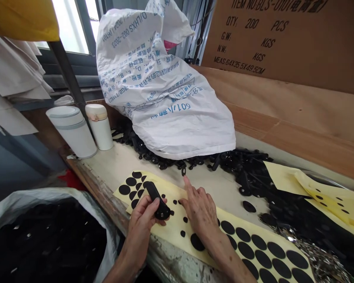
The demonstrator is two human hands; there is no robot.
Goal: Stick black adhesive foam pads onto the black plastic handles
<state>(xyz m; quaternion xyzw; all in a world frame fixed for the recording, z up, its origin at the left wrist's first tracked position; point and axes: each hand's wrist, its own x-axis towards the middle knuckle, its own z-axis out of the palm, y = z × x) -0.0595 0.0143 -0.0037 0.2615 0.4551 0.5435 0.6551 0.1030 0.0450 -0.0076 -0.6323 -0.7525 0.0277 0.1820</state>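
Note:
My left hand grips a black plastic part, long and slim with a wider rounded end, tilted above a yellow backing sheet. Round black stickers and small black dots sit on that sheet. Over the sheet's far edge, my right hand points forward with its index finger stretched out and thumb apart. Its fingertip is at a small black oval ring piece on the table; whether it touches cannot be told. Nothing shows held in this hand.
A big white woven bag lies over a heap of black parts. Two white flasks stand at the left. An open sack of black parts is below the table edge. Metal pieces and yellow sheets are right.

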